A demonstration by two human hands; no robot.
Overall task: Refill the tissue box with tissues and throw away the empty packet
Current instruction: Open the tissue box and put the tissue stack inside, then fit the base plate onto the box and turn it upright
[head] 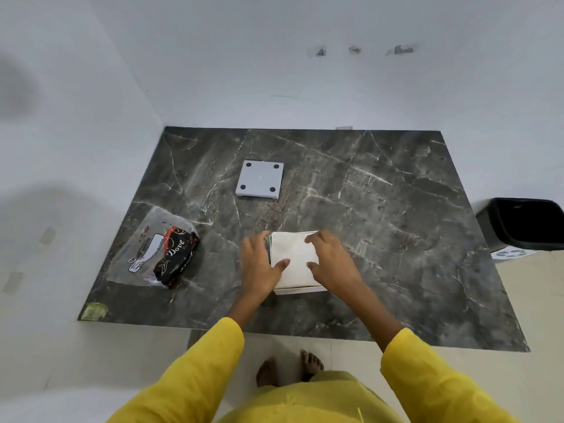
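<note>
While the stack of tissues [294, 259] is pressed down into the tissue box [300, 289] near the front of the table [396, 209], it could bunch or sit proud of the rim if pushed unevenly. The left hand [259, 267] and right hand [331, 264] are laid flat with spread fingers, nothing clenched. The box's base panel [260, 179] is set farther back. The packet [158, 248], at left, appears emptied, though that is unclear. The bin [525, 227] at right shows no contents.
</note>
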